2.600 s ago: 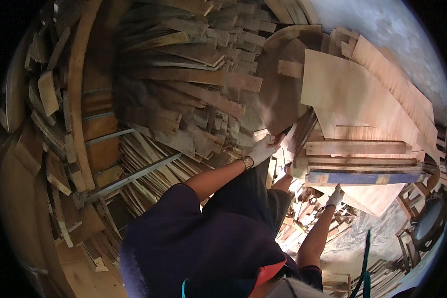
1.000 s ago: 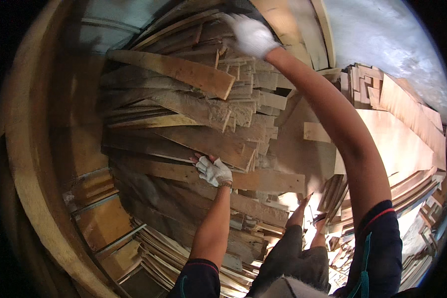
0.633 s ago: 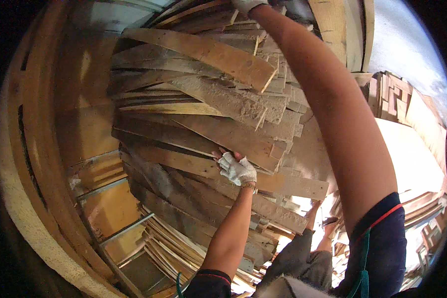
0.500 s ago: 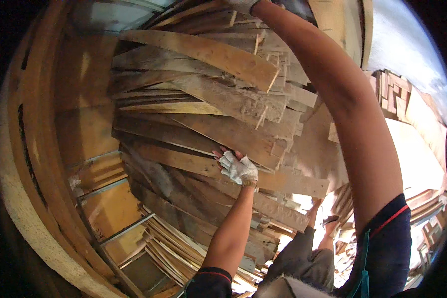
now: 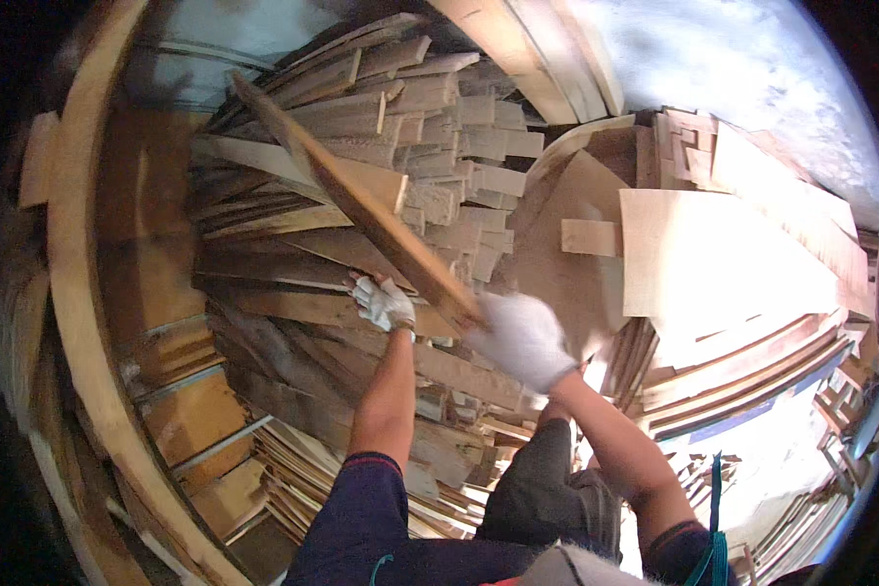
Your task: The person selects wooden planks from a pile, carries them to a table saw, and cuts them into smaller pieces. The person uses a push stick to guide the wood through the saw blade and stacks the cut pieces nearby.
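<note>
A long narrow board slants across the middle from upper left down to my right hand, which grips its lower end. That hand is in a white glove, blurred, with its fingers partly hidden. My left hand, in a white glove with bare fingertips, lies just left of the board on the stacked planks, fingers apart. Behind both hands rises a dense pile of dusty offcut boards, their cut ends facing right.
A long timber runs down the left side beside a wooden panel with metal bars. Pale plywood sheets lean at the right below a grey wall. Loose strips lie lower down near my legs.
My right hand has come down from the top of the view to the middle, now holding a long board drawn out diagonally. My left hand remains on the planks.
</note>
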